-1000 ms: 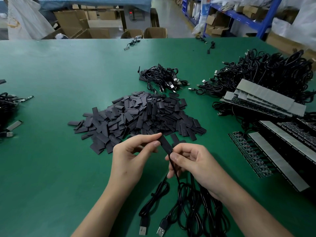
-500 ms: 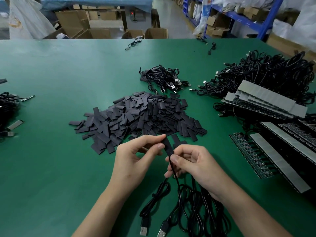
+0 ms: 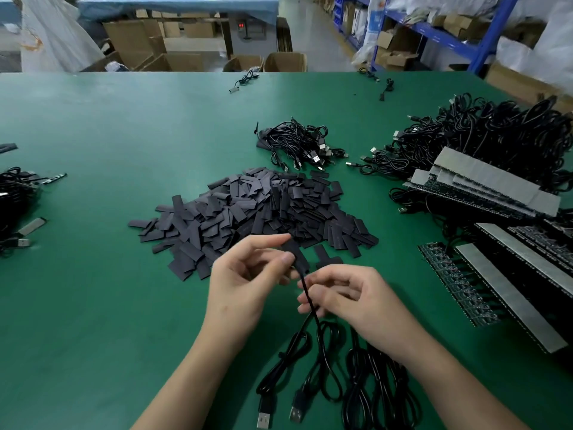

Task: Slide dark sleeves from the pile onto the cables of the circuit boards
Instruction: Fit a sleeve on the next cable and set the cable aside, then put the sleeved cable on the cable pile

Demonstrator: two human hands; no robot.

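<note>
A big pile of flat dark sleeves (image 3: 254,212) lies mid-table. Just in front of it my left hand (image 3: 245,280) pinches one dark sleeve (image 3: 296,254) between thumb and forefinger. A thin black cable (image 3: 310,308) enters the sleeve's lower end. My right hand (image 3: 347,296) pinches that cable right below the sleeve. The cable runs down into a loose coil (image 3: 366,377) with USB plugs (image 3: 263,418) near the table's front edge. Circuit boards (image 3: 459,283) with grey strips lie in rows at the right.
A small bundle of black cables (image 3: 297,144) lies behind the sleeve pile. A large tangle of cables (image 3: 490,128) and stacked boards (image 3: 483,187) fill the back right. More cables and parts (image 3: 15,200) sit at the left edge. Cardboard boxes and shelves stand beyond the green table (image 3: 93,305).
My left hand has worked the sleeve a little further down over the cable end. My right hand's fingers have shifted slightly on the cable. The piles have not moved.
</note>
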